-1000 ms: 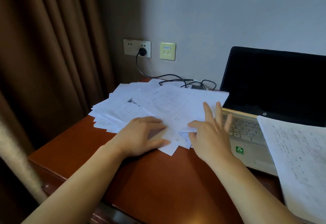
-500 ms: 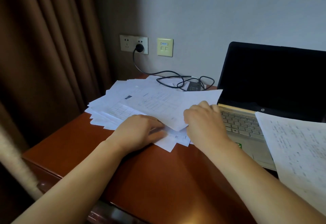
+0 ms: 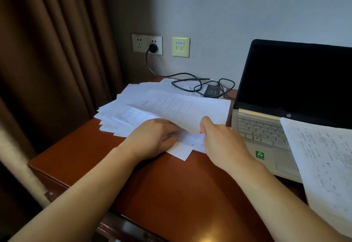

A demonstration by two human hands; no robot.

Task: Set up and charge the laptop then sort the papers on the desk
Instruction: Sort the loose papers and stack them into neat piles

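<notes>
Laptop [image 3: 266,133] open, charger [image 3: 212,90] plugged in; right grip [image 3: 222,142] pinches 1 sheet [image 3: 190,112], left grip [image 3: 154,137] rests on unsorted papers [image 3: 122,116].

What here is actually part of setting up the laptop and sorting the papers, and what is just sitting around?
Part of the job: laptop; charger with its plug in the wall socket; paper pile under the left hand; top sheet pinched by the right hand; loose sheet lying on the laptop.
Just lying about: brown curtain; pale wall plate beside the socket.
</notes>
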